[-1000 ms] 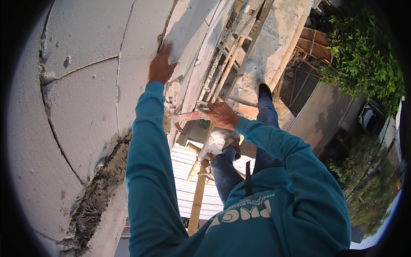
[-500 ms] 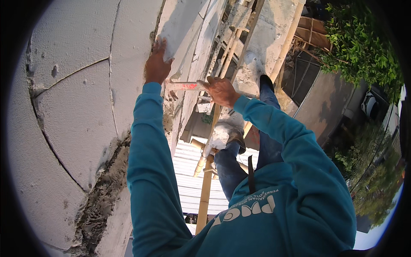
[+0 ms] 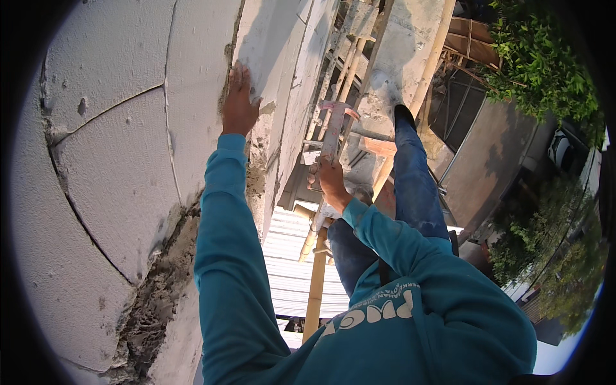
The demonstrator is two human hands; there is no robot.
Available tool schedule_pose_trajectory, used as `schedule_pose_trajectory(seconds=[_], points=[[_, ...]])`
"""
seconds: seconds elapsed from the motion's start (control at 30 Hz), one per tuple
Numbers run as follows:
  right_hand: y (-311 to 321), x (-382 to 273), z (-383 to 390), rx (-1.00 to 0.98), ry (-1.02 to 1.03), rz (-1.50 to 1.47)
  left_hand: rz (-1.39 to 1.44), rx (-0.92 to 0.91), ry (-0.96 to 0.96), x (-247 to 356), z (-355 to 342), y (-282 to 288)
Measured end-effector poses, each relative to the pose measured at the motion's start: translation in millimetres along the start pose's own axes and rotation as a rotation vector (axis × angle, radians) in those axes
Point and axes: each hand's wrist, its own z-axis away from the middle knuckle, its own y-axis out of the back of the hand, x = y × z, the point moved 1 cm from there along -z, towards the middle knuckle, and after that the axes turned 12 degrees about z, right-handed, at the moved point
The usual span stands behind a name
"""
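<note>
Work position is high on an exterior wall of large pale blocks (image 3: 115,173), with rough grey mortar (image 3: 160,282) packed in the joints; bamboo scaffold poles (image 3: 317,282), a corrugated metal roof (image 3: 289,256) and green trees (image 3: 539,64) lie far below. The left hand (image 3: 239,102) is spread flat, fingers apart, pressed against the outer edge of a block at the wall corner; it grips nothing. The right hand (image 3: 328,181) is closed around the lower handle of a hammer (image 3: 333,128), which stands roughly upright just off the wall face, its mortar-stained head uppermost and clear of the blocks. Handling note: the hammer appears rigid and top-heavy, with the weight concentrated at the head; a hold low on the handle, as shown, gives leverage, while a hold nearer the head would give finer control. The handle surface looks crusted with dried mortar, so it probably gives grip rather than slip. The blocks look stiff but brittle: a chipped pit and curved cracks are visible, so the edges are likely to crumble under hard blows. The person's legs in blue jeans (image 3: 417,186) rest on the scaffold below.
</note>
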Motion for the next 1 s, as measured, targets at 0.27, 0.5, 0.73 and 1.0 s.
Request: schedule_pose_trajectory(seconds=[0.27, 0.5, 0.73, 1.0], points=[[-130.3, 4.0, -50.4, -0.102, -0.008, -0.131, 0.066, -0.050, 0.065, -1.6, -6.7, 3.6], [-148.0, -9.8, -26.2, 0.092, 0.041, -0.292, 0.072, -0.044, 0.095, 0.0, -6.1, 4.6], [-143.0, 18.1, -41.5, 0.062, 0.122, -0.183, 0.098, 0.059, 0.076, 3.5, -0.9, -3.0], [-23.6, -43.9, -39.1, -0.304, 0.048, 0.254, 0.109, 0.294, 0.212, 21.3, -1.3, -40.2]])
